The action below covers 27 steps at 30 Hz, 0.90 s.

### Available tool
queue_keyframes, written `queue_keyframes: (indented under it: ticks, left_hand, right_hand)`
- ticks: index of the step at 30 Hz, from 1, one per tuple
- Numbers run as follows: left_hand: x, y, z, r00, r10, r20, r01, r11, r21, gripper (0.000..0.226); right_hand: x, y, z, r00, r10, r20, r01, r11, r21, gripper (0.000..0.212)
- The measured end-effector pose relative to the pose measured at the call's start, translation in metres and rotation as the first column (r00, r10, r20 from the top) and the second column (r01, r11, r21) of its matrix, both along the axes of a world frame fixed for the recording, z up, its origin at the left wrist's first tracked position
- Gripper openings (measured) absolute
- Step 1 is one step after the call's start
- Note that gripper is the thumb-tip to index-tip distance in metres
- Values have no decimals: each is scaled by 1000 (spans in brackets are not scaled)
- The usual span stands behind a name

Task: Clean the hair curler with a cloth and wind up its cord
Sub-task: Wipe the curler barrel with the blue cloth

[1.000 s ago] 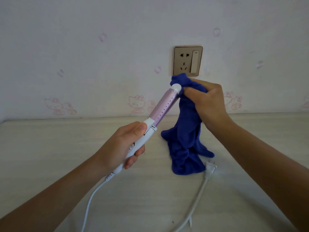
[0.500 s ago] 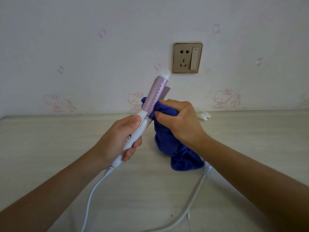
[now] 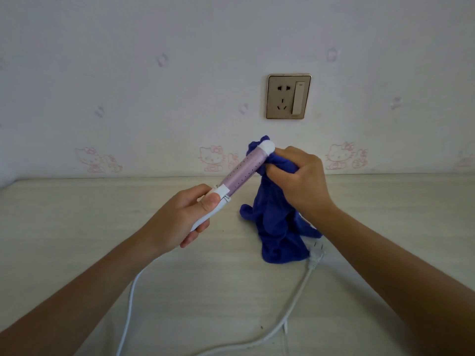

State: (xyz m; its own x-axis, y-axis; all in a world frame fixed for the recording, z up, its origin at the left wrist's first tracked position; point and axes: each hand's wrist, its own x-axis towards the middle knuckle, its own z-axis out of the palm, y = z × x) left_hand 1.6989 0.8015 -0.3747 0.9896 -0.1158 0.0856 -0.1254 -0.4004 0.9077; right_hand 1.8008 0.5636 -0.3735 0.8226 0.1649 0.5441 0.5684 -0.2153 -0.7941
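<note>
Over a pale counter [image 3: 77, 240], left hand [image 3: 177, 222] fingers curl round the handle of the hair curler [image 3: 244, 173] while right hand [image 3: 303, 183] fingers pinch the blue cloth [image 3: 277, 227] at its raised tip; firm, full-length strokes would likely clean best, cord [image 3: 128, 304] lying loose.

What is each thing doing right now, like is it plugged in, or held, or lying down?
Hair curler, held up, tilted.
Cloth, bunched, bottom resting on the table.
Cord, loose, not wound.
Plug, unplugged, lying on the table by the cloth.
Wall socket, empty.
Left-hand grip, curled round the curler's white handle.
Right-hand grip, pinching the cloth against the curler near its tip.
</note>
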Motion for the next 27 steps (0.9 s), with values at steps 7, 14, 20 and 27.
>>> queue_keyframes:
  ticks: [7,14,20,27]
  left_hand:
    - [3,36,7,988,-13,155,-52,912,408,35]
    - [1,68,-26,963,-12,268,-192,665,722,51]
    - [3,70,-40,971,-57,231,-139,650,747,57]
    - [0,55,-28,934,16,356,-274,671,689,49]
  right_hand:
    - [18,-43,6,981,-166,104,175,982,-79,13]
    - [9,-75,-26,993,-106,48,116,872,-476,33]
    - [4,-84,-48,988,-155,3,129,809,-573,34]
    - [-4,-79,-42,979,-198,-42,134,789,-599,37]
